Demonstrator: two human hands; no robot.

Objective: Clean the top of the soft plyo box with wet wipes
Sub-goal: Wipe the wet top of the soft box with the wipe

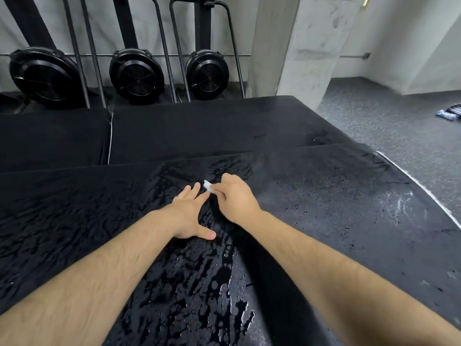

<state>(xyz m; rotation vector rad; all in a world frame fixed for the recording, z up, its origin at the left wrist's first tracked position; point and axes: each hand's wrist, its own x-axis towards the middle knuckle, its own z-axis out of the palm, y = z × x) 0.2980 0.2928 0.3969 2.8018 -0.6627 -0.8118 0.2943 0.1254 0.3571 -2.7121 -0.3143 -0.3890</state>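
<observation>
A: Looking for the wet wipe [207, 186]?
B: Being pinched, small and white, in the right hand [237, 201] — grip clamped on it, fingers curled, over the middle of the soft plyo box [336, 221] top. Touching the surface or not, being hard to tell.
A: And asking about the left hand [190, 216]?
B: Lying flat on the black top just beside the right, fingers straight, thumb spread — grip apart, holding nothing, fingertips close to the wipe.
A: Seeing any wetness?
B: Shining in streaks and patches under and between both forearms; looking duller and speckled off to the right, with whitish smears near that edge.
A: Noticing anything beyond?
B: Sitting behind, more black padded boxes [199, 126]; standing by the wall, three black fan wheels [136, 76]; rising at right, a concrete pillar [299, 46]; lying well apart on the grey floor [399, 136], a small packet [449, 113], too blurred for reading.
</observation>
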